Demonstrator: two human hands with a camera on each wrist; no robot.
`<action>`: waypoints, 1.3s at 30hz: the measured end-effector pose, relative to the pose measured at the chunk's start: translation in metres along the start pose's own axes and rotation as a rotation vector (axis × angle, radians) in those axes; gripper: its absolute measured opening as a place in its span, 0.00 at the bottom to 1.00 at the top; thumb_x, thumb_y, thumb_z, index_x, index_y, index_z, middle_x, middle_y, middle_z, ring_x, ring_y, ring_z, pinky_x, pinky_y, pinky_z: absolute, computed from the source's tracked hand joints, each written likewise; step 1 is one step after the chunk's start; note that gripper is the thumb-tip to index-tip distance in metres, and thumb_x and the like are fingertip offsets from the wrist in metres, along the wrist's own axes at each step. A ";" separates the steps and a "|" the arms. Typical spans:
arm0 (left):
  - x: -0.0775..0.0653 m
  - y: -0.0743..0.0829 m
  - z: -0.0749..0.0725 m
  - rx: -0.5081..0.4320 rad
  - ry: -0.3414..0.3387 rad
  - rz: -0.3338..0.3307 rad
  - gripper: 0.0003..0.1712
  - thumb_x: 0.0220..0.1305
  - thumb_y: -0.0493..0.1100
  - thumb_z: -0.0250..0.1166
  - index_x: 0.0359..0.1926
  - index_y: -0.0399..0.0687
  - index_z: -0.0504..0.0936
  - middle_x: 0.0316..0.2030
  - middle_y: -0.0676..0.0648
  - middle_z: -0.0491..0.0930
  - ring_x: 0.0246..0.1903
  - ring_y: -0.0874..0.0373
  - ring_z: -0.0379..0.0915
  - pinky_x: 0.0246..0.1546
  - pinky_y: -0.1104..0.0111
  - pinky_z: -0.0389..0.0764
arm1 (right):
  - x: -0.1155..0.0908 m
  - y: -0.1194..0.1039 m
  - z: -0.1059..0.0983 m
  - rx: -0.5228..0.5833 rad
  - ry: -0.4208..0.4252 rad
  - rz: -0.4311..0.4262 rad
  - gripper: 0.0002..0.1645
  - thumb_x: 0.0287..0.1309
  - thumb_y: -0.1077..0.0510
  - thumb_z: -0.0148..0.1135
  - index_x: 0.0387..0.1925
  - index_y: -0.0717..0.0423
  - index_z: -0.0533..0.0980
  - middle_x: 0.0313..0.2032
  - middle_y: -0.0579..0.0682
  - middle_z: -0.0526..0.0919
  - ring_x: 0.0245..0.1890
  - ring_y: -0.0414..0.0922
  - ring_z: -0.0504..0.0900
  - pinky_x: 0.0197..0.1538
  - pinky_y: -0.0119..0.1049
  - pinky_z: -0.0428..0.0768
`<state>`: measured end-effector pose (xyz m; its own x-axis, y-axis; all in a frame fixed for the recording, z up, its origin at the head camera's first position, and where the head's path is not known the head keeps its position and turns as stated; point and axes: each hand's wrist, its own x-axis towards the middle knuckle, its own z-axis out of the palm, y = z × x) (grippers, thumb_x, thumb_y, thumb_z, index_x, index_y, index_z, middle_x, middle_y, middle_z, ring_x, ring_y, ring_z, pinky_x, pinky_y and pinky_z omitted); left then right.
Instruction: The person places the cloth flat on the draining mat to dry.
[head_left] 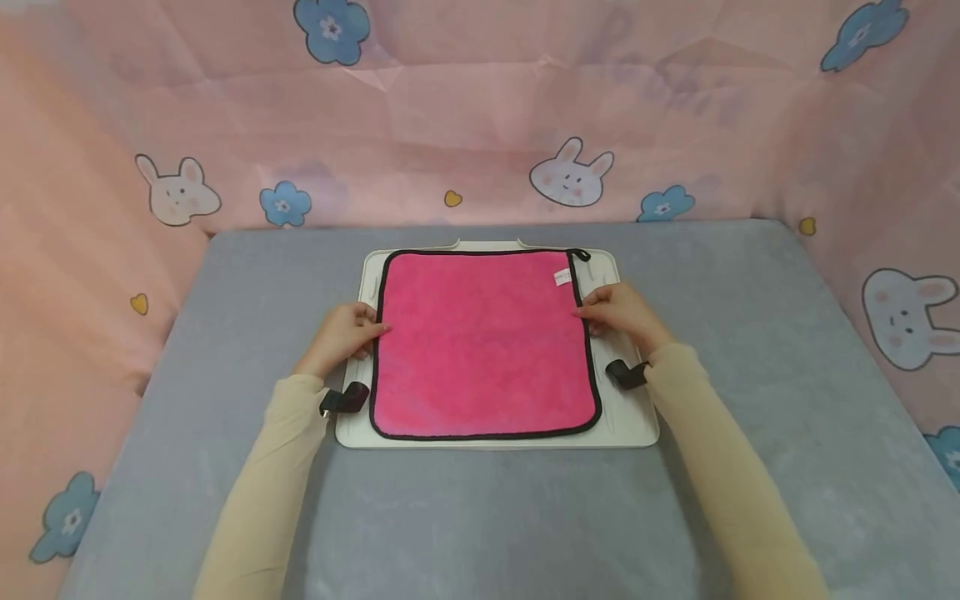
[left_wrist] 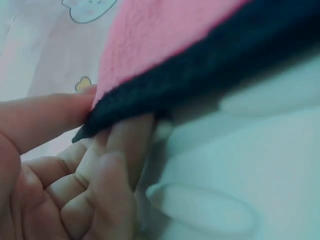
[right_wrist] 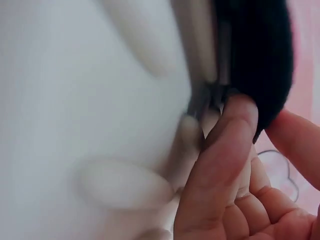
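A pink towel (head_left: 480, 350) with a black border lies spread flat over a white tray (head_left: 630, 425). My left hand (head_left: 347, 335) pinches the towel's left edge, thumb on top and fingers underneath. In the left wrist view the black border (left_wrist: 165, 80) runs between the thumb and the curled fingers (left_wrist: 120, 185). At the opposite side my right hand (head_left: 618, 315) pinches the right edge the same way. The right wrist view shows the dark border (right_wrist: 257, 55) between thumb and fingers, with the white tray surface (right_wrist: 60, 125) below. A small white label (head_left: 562, 277) and a black loop (head_left: 580, 254) mark the towel's far right corner.
The tray rests on a grey cloth-covered table (head_left: 480, 525). A pink curtain (head_left: 450, 108) printed with rabbits and blue flowers hangs behind and along both sides. Black straps with dark mounts (head_left: 347, 398) sit at both wrists.
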<state>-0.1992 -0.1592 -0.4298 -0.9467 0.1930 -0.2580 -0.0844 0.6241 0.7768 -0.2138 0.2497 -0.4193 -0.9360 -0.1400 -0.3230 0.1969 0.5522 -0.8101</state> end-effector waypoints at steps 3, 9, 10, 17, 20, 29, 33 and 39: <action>-0.008 -0.002 0.000 0.019 -0.036 -0.004 0.14 0.63 0.41 0.64 0.38 0.31 0.73 0.14 0.52 0.75 0.12 0.63 0.69 0.18 0.73 0.73 | -0.009 0.000 0.001 0.005 -0.029 0.011 0.14 0.58 0.61 0.64 0.35 0.73 0.75 0.16 0.45 0.75 0.17 0.37 0.75 0.27 0.29 0.76; -0.024 -0.006 0.003 -0.009 -0.077 -0.019 0.13 0.62 0.39 0.64 0.37 0.32 0.73 0.15 0.52 0.76 0.14 0.62 0.69 0.19 0.72 0.73 | -0.024 -0.001 0.005 -0.025 -0.061 0.013 0.13 0.58 0.60 0.65 0.33 0.70 0.75 0.17 0.46 0.76 0.18 0.39 0.76 0.29 0.30 0.77; -0.026 -0.006 0.004 -0.013 -0.080 -0.018 0.12 0.61 0.39 0.64 0.37 0.32 0.73 0.15 0.52 0.76 0.13 0.62 0.69 0.19 0.71 0.73 | -0.025 -0.001 0.006 -0.032 -0.065 0.004 0.12 0.58 0.61 0.65 0.32 0.70 0.75 0.17 0.46 0.76 0.18 0.39 0.76 0.28 0.30 0.77; -0.045 -0.007 0.009 -0.010 -0.108 -0.045 0.12 0.60 0.39 0.66 0.34 0.34 0.73 0.15 0.52 0.75 0.14 0.62 0.69 0.19 0.71 0.74 | -0.035 0.002 0.008 -0.058 -0.111 -0.018 0.11 0.56 0.61 0.65 0.26 0.65 0.74 0.16 0.46 0.76 0.18 0.38 0.76 0.26 0.30 0.77; -0.050 -0.007 0.010 -0.020 -0.112 -0.037 0.11 0.60 0.38 0.66 0.33 0.34 0.72 0.15 0.52 0.75 0.15 0.63 0.70 0.19 0.72 0.74 | -0.038 0.006 0.008 -0.042 -0.107 -0.009 0.11 0.56 0.63 0.65 0.25 0.65 0.73 0.16 0.46 0.76 0.18 0.37 0.76 0.26 0.29 0.77; -0.054 -0.010 0.007 -0.042 -0.123 -0.013 0.10 0.60 0.36 0.65 0.31 0.34 0.72 0.17 0.52 0.76 0.16 0.64 0.71 0.19 0.72 0.75 | -0.042 0.016 0.007 0.043 -0.077 0.032 0.08 0.57 0.65 0.64 0.29 0.69 0.75 0.17 0.46 0.76 0.18 0.36 0.76 0.27 0.28 0.78; -0.056 -0.008 0.007 -0.040 -0.135 -0.014 0.11 0.59 0.37 0.66 0.29 0.36 0.72 0.16 0.53 0.75 0.16 0.63 0.71 0.20 0.71 0.76 | -0.048 0.015 0.008 0.035 -0.109 0.030 0.10 0.57 0.63 0.64 0.29 0.69 0.75 0.18 0.47 0.77 0.19 0.37 0.77 0.27 0.28 0.79; -0.062 -0.006 0.007 -0.039 -0.163 -0.016 0.12 0.58 0.37 0.67 0.27 0.38 0.71 0.15 0.54 0.74 0.17 0.63 0.71 0.21 0.71 0.76 | -0.062 0.017 0.011 0.033 -0.204 0.015 0.13 0.57 0.61 0.65 0.22 0.62 0.73 0.17 0.48 0.77 0.19 0.38 0.78 0.28 0.30 0.78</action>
<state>-0.1382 -0.1698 -0.4228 -0.8825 0.3058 -0.3573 -0.1138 0.5983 0.7931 -0.1495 0.2586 -0.4188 -0.8552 -0.2972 -0.4247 0.2231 0.5285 -0.8191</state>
